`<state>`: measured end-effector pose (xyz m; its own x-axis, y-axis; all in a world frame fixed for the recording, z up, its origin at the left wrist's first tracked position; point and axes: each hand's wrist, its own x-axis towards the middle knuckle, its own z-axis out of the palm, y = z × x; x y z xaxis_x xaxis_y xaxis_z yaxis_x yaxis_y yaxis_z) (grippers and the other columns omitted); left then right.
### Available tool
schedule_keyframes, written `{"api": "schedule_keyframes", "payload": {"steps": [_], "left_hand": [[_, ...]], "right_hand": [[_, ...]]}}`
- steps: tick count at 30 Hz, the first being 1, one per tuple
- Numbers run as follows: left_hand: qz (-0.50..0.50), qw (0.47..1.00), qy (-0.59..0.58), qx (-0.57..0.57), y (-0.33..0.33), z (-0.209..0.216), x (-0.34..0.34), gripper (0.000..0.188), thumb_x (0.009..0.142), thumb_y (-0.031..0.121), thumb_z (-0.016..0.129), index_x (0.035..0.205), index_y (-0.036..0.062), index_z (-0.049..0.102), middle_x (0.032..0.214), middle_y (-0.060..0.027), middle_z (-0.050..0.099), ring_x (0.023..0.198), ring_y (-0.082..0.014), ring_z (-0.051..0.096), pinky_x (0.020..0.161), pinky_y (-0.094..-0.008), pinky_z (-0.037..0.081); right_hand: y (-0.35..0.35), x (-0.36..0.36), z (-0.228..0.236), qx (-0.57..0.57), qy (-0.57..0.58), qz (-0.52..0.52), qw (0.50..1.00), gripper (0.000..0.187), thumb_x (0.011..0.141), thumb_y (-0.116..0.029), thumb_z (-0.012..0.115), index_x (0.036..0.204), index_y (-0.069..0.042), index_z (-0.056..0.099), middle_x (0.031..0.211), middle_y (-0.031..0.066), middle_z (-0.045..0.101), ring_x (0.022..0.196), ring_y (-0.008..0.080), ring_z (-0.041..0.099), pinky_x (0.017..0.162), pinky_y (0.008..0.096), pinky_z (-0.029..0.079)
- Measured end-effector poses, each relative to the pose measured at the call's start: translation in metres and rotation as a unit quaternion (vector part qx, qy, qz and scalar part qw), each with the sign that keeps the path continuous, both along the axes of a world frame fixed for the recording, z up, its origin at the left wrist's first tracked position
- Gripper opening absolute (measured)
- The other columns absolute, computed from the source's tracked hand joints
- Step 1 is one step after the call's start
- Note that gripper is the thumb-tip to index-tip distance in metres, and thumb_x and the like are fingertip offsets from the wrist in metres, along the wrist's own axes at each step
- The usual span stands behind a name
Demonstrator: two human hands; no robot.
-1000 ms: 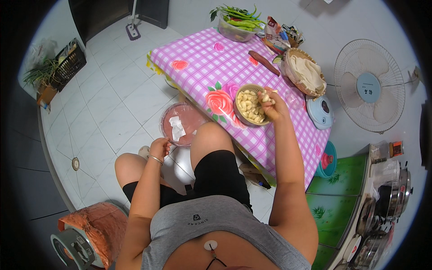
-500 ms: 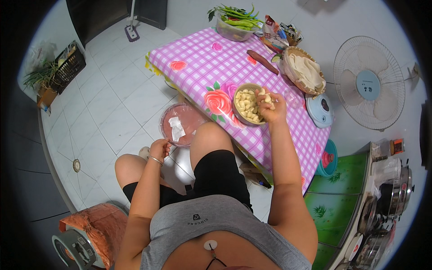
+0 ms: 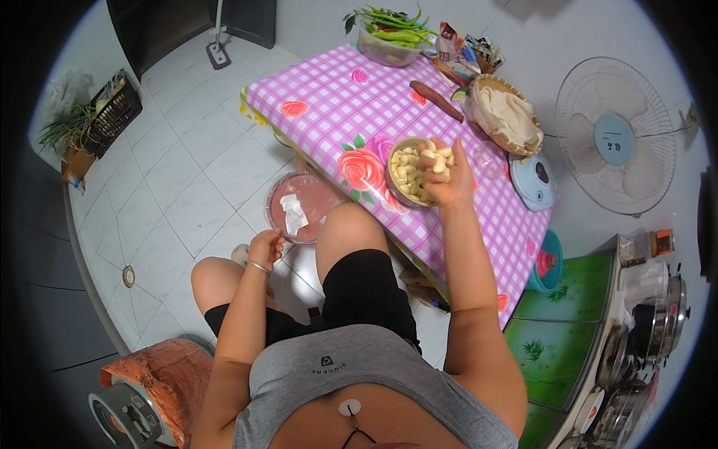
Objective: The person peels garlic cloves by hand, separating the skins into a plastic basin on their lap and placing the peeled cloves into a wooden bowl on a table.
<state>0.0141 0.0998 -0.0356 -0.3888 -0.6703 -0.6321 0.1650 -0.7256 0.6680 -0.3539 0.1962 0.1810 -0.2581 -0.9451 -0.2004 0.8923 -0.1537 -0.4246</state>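
Observation:
My right hand is cupped around several peeled garlic cloves, at the right side of a round bowl. More pale cloves fill this bowl, which stands near the table's front edge. Low beside my left knee, my left hand has its fingers curled together. Whatever may be in those fingers cannot be made out. Just past them on the floor is a pinkish, bag-lined bin with white paper inside.
The table wears a pink checked cloth. Toward the back are a tub of green peppers, a long brown-red root and a cloth-lined basket. A blue-white lid-like appliance and a fan are at the right.
My right hand has turned and lifted slightly, with the garlic cloves now showing in its palm. My left hand has stayed in place.

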Motion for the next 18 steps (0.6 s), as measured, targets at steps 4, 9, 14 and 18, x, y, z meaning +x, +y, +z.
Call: {"api": "schedule_keyframes", "payload": {"steps": [4, 9, 14, 18], "left_hand": [[0.016, 0.998, 0.06, -0.019, 0.0, -0.002, 0.001, 0.013, 0.087, 0.017, 0.056, 0.088, 0.0041, 0.057, 0.069, -0.0033, 0.059, 0.052, -0.0098, 0.051, 0.042, -0.0208, 0.04], [0.022, 0.981, 0.181, -0.066, -0.002, -0.002, 0.0, 0.024, 0.09, 0.018, 0.051, 0.105, -0.0009, 0.055, 0.084, -0.008, 0.061, 0.067, -0.0136, 0.056, 0.057, -0.0244, 0.048], [0.048, 0.971, 0.218, -0.088, -0.002, 0.002, 0.001, 0.035, 0.091, 0.02, 0.049, 0.117, -0.0034, 0.05, 0.103, -0.0141, 0.06, 0.084, -0.0204, 0.061, 0.074, -0.0301, 0.052], [0.079, 0.954, 0.27, -0.105, -0.003, 0.006, -0.003, 0.042, 0.093, 0.023, 0.046, 0.124, -0.0046, 0.045, 0.118, -0.0179, 0.054, 0.096, -0.0255, 0.06, 0.082, -0.0342, 0.052]], "right_hand": [[-0.013, 0.052, 0.014, -0.006, -0.006, 0.056, 0.998, 0.046, 0.095, -0.046, 0.038, 0.102, -0.004, 0.055, 0.094, 0.0183, 0.056, 0.062, 0.0189, 0.051, 0.033, 0.0162, 0.033], [-0.039, 0.112, -0.024, 0.001, -0.014, 0.149, 0.989, 0.047, 0.094, -0.046, 0.04, 0.101, -0.003, 0.057, 0.093, 0.0181, 0.059, 0.064, 0.0195, 0.054, 0.036, 0.0173, 0.034], [-0.072, 0.165, -0.103, 0.073, -0.047, 0.176, 0.981, 0.045, 0.093, -0.047, 0.044, 0.097, -0.004, 0.058, 0.086, 0.0142, 0.061, 0.062, 0.0185, 0.056, 0.04, 0.0196, 0.035], [-0.09, 0.204, -0.142, 0.097, -0.042, 0.156, 0.982, 0.042, 0.093, -0.045, 0.046, 0.094, -0.005, 0.058, 0.081, 0.0108, 0.06, 0.063, 0.0179, 0.056, 0.04, 0.0211, 0.036]]}}
